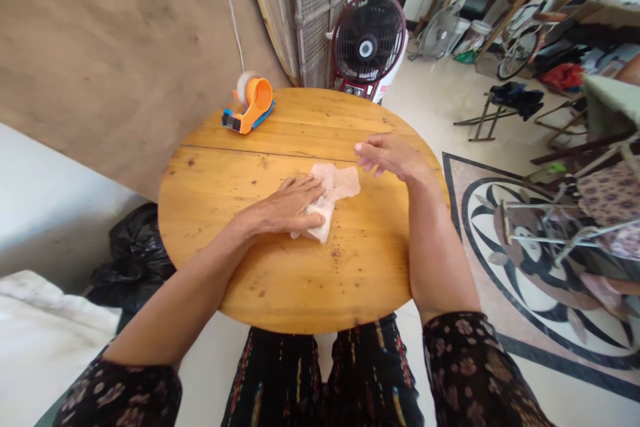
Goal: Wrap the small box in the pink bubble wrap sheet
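My left hand (295, 203) lies palm down, fingers stretched out, on a pale pink wrapped bundle (327, 197) in the middle of the round wooden table (280, 280). It looks like thin, soft wrapping; its contents are hidden. A loose flap of the wrapping sticks out to the right. Just right of that flap, my right hand (383, 155) is held with loosely bent fingers somewhat apart. Nothing shows in it, and it does not touch the bundle. An orange and blue tape dispenser (257, 103) with a roll of tape rests near the table's far left edge.
Behind the table stands a fan (367, 47), beside a wooden board leaning on the wall. A black plastic bag (137, 247) is on the left. To the right are a folding stool (493, 113), a bicycle (525, 47) and a metal-framed chair (600, 207).
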A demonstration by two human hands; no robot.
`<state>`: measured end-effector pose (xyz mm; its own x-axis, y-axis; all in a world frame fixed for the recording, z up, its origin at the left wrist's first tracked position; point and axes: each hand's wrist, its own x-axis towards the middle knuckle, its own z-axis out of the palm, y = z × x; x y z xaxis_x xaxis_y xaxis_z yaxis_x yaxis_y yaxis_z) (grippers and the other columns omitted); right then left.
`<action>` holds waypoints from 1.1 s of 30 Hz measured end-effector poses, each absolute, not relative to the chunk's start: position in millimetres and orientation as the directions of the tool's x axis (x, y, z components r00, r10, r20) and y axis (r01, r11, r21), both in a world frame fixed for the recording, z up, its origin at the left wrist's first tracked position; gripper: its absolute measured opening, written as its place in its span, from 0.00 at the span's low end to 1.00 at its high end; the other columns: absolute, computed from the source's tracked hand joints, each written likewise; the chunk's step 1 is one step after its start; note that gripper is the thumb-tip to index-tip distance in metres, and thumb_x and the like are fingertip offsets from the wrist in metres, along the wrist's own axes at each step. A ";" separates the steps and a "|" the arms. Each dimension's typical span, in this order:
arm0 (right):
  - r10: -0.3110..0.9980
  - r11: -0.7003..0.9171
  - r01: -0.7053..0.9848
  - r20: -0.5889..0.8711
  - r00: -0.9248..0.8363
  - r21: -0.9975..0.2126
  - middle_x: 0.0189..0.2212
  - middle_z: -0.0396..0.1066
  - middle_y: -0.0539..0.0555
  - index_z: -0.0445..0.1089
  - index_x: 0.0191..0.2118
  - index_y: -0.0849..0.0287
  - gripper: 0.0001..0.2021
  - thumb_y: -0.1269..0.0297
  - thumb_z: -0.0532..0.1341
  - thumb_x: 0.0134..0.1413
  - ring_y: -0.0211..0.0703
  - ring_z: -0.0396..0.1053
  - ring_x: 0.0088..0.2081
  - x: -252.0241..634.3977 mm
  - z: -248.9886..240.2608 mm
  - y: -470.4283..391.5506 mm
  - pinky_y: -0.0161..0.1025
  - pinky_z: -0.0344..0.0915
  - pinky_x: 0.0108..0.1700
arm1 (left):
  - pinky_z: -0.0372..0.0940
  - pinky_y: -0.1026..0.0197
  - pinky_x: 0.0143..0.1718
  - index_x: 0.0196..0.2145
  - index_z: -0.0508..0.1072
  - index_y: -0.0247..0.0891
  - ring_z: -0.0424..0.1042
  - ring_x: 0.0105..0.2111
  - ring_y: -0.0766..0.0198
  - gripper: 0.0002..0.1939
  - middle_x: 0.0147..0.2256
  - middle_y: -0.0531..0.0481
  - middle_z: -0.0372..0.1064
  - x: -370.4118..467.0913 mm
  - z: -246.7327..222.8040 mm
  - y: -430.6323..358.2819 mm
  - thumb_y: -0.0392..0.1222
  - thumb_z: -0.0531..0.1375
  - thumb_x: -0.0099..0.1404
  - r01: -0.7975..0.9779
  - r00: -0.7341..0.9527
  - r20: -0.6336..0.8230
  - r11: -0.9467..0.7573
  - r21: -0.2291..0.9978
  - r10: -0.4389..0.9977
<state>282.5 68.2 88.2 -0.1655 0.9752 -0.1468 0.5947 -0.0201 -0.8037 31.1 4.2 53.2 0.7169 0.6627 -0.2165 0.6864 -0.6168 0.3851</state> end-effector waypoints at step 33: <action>0.944 0.018 0.491 -0.147 -0.294 -0.871 0.18 0.69 0.49 0.66 0.24 0.59 0.10 0.65 0.59 0.57 0.35 0.67 0.20 237.4 80.6 53.0 0.31 0.61 0.23 | 0.51 0.42 0.62 0.61 0.59 0.33 0.55 0.64 0.41 0.32 0.64 0.33 0.57 32.5 47.0 -5.1 0.54 0.52 0.66 0.678 0.689 -0.072 -0.606 0.415 0.721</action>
